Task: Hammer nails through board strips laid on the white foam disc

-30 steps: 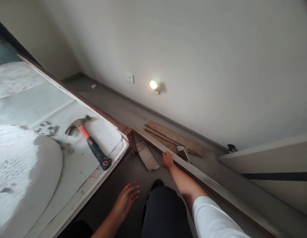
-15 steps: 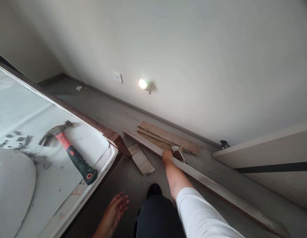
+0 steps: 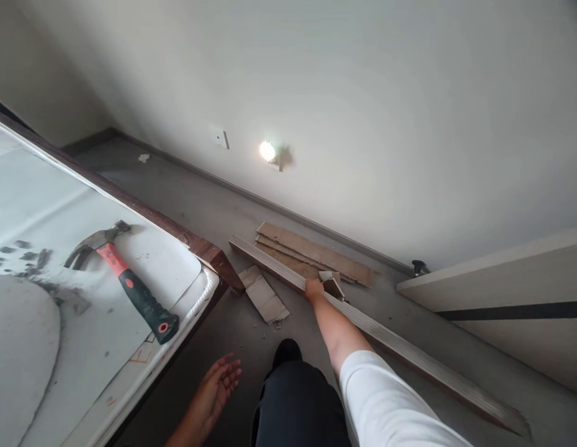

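Right hand: the right hand, just below the middle of the frame, is clamped over the upper edge of a long, pale grey-brown, ridged wooden board; its fingertips are hidden on the far side.
Left hand: the left hand, at the bottom of the frame left of centre, is held in the air, fingers apart and slightly curled, palm turned toward the right; the hammer's grip end and the bent cardboard are the things nearest it.
Board's place: from the centre of the frame to the lower right, passing under the right hand.
Board's long axis: a straight diagonal, the far end pointing to the upper left, the near end to the lower right; the ridged narrow face is turned up, and a darker brown side shows below it.
Far end: just beside the corner of a dark brown wooden frame; whether they touch, I cannot tell.
Beyond the board: flat brown strips lie along the wall side, roughly in line with it.
Near side: a bent beige cardboard piece lies on the grey floor.
Hammer: a claw hammer with a red and dark green handle lies at left, head toward the upper left.
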The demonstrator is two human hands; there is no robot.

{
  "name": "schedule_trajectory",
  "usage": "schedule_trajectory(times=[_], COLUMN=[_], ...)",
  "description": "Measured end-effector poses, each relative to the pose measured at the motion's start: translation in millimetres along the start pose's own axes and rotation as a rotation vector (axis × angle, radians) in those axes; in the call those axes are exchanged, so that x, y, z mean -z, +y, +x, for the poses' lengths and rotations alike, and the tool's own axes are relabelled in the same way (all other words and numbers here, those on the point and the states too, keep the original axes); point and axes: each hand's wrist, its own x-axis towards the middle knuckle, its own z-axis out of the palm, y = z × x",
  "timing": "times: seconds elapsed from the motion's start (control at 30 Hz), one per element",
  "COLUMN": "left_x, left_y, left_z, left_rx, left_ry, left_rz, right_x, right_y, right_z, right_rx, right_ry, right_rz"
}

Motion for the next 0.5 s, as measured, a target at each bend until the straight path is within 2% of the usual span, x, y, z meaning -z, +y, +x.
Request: schedule_trajectory(times=[0.13,0.23,0.37,0.5], left_x=[-6,-13,-18,-15], left_y=[0,1,1,1], left_z=[3,5,4,3], left_rx=[0.023,0.037,0.064,0.069], left_ry=[-0.001,-0.005,-0.03,-0.016], left_rz=[0.025,0.055,0.062,0.075], right_x=[-14,-36,-53,-49], right_y=[-7,-2,30,72], right_z=[-40,-83,-118,-121], right_rx=[0.002,-0.006,-0.208,-0.383], right_ry=[0.102,0.106,0.06,-0.062], right_rz=[0.063,0.135,0.237,0.389])
